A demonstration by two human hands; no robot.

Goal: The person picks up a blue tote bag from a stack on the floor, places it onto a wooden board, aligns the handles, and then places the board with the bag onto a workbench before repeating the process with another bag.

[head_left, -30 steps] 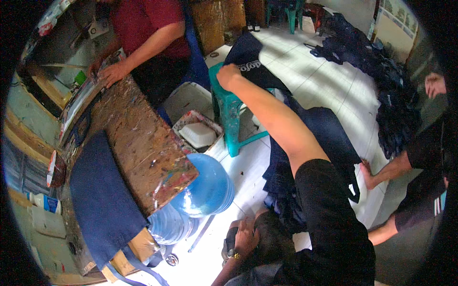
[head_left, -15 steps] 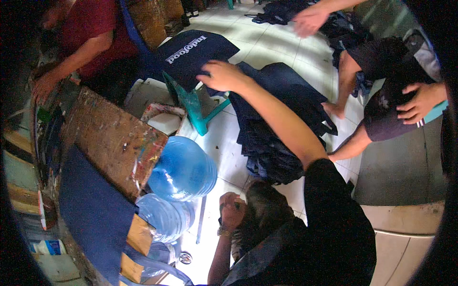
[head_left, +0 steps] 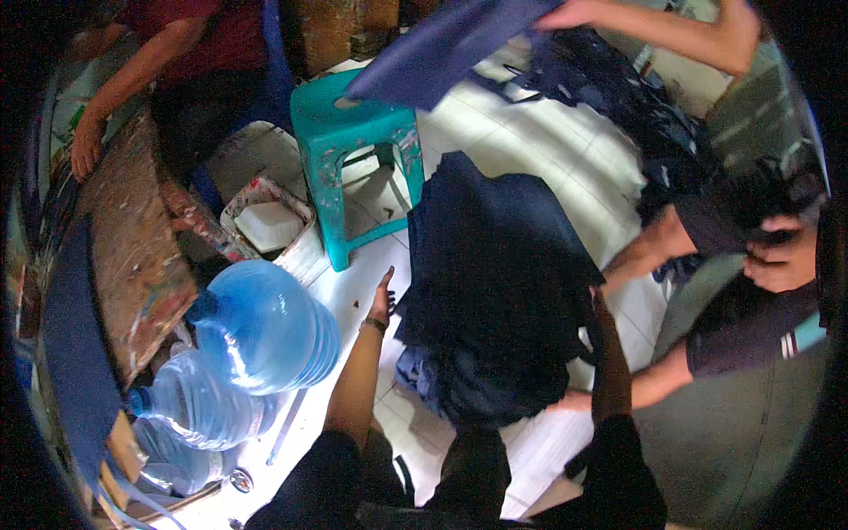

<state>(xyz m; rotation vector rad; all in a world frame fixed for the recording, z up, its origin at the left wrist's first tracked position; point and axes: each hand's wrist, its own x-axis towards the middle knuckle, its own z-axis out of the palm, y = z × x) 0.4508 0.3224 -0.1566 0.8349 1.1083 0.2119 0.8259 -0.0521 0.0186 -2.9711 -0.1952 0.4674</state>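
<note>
My left hand is beside the left edge of a stack of dark navy fabric pieces, its fingers apart, with nothing visible in them. My right hand is at the right edge of the same stack, its fingers hidden by shadow and cloth. Beyond the stack stands a teal plastic stool. Above it a co-worker's hand holds up a navy fabric piece.
A paint-stained board and blue water jugs are at left. A red-sleeved person works behind. A tray holds a white box. Cloth lies on the floor; another person's legs are at right.
My right hand has left the piece on the stool for the stack. My left hand has moved forward to the stack. The co-worker has lifted that piece off the stool.
</note>
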